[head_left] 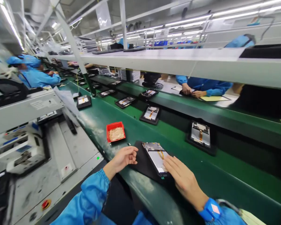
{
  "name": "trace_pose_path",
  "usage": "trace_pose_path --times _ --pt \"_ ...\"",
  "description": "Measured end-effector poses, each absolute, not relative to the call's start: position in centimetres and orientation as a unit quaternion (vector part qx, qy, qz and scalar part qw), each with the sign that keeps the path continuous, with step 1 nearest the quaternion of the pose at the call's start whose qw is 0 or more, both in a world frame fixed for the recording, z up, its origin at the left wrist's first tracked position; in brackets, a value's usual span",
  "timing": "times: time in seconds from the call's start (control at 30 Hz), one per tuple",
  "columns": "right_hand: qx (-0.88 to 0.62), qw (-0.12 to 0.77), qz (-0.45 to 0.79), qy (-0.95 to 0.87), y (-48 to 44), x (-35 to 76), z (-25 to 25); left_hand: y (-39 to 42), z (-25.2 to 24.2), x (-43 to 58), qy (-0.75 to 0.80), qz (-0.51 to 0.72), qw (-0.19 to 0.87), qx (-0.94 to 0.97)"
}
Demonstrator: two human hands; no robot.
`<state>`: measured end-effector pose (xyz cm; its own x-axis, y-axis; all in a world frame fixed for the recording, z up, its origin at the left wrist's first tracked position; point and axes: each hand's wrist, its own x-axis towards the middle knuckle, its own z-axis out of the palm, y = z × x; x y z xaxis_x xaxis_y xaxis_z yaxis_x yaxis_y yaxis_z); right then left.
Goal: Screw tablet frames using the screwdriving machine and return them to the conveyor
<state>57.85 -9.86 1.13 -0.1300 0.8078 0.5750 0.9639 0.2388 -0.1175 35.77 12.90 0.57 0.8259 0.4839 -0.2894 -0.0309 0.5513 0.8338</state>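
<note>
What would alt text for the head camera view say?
A person's right hand rests on an opened electronic device with an orange ribbon cable, on a black mat on a green conveyor belt; the left hand is beside it. A red tray and more devices sit along the belt.

Left hand [123, 159] open, palm angled inward, just beside a bare tablet [156, 157] with an orange ribbon cable [161, 154] across its back. Right hand [184, 181] lies flat, fingers on the tablet's lower corner. Blue strap [210, 210] on right wrist. Tablet sits on a black mat [140, 161] atop a green conveyor belt [236, 164]. Red tray [115, 132] of pale crumbly stuff near the left hand. More tablets [151, 114] line the belt. Blue-smocked co-workers [203, 87] sit beyond.
</note>
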Motion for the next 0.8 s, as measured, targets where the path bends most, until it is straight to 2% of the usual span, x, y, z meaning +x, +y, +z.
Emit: trace_pose_path --times 0.07,0.13,0.27,0.3,0.37,0.47,0.67,0.8 --pt "-0.604 0.258 -0.153 -0.739 -9.6 56.8 -0.8 13.1 -0.6 34.1 0.304 0.173 0.802 0.485" --pt "-0.613 0.239 -0.156 -0.737 -9.7 56.1 -2.4 13.1 -1.9 33.0 0.359 0.206 0.703 0.578" --pt "-0.633 0.185 -0.119 -0.743 -10.5 55.1 -4.0 13.4 -4.1 32.0 0.399 0.25 0.318 0.823" --pt "-0.635 0.173 -0.108 -0.745 -10.6 54.9 -4.2 13.7 -4.4 32.0 0.401 0.237 0.242 0.851" --pt "-0.642 0.165 -0.095 -0.743 -10.8 54.8 -4.3 14.7 -4.9 32.0 0.414 0.19 0.152 0.877" --pt "-0.655 0.182 -0.088 -0.728 -10.9 54.9 -3.9 16.4 -5.5 32.2 0.432 0.149 0.124 0.881" --pt "-0.662 0.217 -0.087 -0.712 -10.5 54.6 -2.1 18.4 -5.5 32.4 0.429 0.157 0.175 0.872" --pt "-0.683 0.307 -0.031 -0.662 -9.7 52.9 -0.6 17.5 -3.7 32.2 0.423 0.188 0.24 0.853"
